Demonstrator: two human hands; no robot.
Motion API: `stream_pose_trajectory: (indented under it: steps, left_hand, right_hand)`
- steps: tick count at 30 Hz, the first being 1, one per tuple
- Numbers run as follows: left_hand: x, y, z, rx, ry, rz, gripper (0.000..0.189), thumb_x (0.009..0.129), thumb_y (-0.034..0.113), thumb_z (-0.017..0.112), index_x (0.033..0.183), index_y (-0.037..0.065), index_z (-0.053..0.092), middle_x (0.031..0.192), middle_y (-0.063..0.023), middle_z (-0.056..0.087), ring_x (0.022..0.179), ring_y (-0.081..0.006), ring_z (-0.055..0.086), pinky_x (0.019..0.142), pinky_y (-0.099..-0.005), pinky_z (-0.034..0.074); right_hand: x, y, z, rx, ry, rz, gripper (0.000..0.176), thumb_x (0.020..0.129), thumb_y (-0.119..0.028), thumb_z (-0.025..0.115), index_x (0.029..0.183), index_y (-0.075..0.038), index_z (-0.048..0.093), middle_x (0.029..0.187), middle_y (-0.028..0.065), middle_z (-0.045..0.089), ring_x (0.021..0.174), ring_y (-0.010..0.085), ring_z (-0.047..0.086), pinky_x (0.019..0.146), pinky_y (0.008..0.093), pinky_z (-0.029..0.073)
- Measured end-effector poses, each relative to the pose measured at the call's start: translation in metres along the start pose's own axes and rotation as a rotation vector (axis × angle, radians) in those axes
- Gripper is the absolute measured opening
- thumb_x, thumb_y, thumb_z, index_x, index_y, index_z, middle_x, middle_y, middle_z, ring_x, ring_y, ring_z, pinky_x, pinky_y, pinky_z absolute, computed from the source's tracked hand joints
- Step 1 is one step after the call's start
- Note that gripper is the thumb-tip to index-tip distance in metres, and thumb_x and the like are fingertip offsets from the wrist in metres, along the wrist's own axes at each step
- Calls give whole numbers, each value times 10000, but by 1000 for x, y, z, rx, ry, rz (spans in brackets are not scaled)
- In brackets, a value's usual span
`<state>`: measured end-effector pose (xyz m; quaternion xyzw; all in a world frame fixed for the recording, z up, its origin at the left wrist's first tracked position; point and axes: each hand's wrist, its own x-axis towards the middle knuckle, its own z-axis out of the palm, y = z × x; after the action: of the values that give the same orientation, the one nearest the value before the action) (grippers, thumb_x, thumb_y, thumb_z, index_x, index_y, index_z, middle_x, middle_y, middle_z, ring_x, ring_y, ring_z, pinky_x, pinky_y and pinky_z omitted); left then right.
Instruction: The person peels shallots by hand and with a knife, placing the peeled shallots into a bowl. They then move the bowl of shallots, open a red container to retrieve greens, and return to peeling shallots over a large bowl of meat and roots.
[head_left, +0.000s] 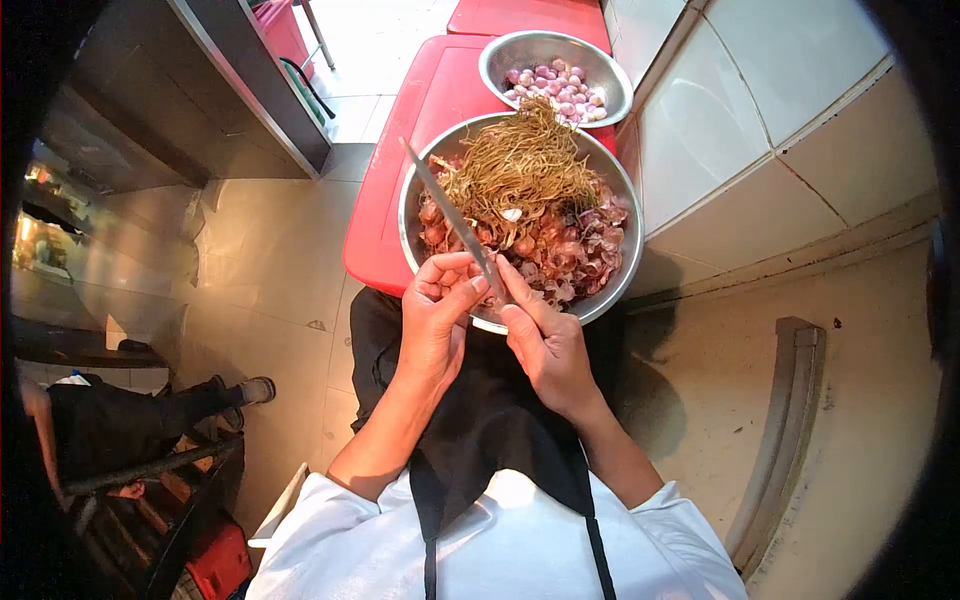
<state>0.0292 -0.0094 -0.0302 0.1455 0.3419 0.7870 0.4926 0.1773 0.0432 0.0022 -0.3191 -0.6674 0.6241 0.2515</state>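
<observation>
My right hand [545,345] is closed round the handle end of a knife [450,212], whose long narrow blade points up and to the left. Beside it, the fingers of my left hand [437,315] pinch a small shallot, mostly hidden by fingers and blade. Both hands are over the near rim of a large metal bowl [632,240]. In that bowl lie unpeeled reddish shallots [432,215], loose papery skins [595,250] and a heap of dry brown roots [525,155]. Behind it, a smaller metal bowl [490,65] holds peeled purple-white shallots [558,88].
Both bowls rest on a red plastic lid [385,215]. A tiled wall [780,160] runs close along the right. Dark furniture panels [200,90] stand at the upper left. Another person's dark-clad leg and shoe [257,390] show at the lower left, by a dark rack [160,480].
</observation>
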Motion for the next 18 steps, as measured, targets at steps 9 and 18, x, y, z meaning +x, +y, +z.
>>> stream_pose_trajectory:
  steps: [9,18]
  left_hand:
    - [2,7,5,-55,15,-127,345,933,49,637,1260,-48,581,1089,-90,687,996,-157,662,928,-292,527]
    - [2,6,0,87,34,-57,412,916,32,656,1315,-25,572,1113,-64,689,1016,-143,658,927,-266,520]
  right_hand:
    - [-2,-2,-4,452,-94,196,484,1085,-365,426,1451,-52,475,630,-20,495,483,37,427,437,181,346]
    - [2,3,-10,455,24,283,570,1076,-411,431,1509,-42,393,632,-9,484,473,52,426,435,192,360]
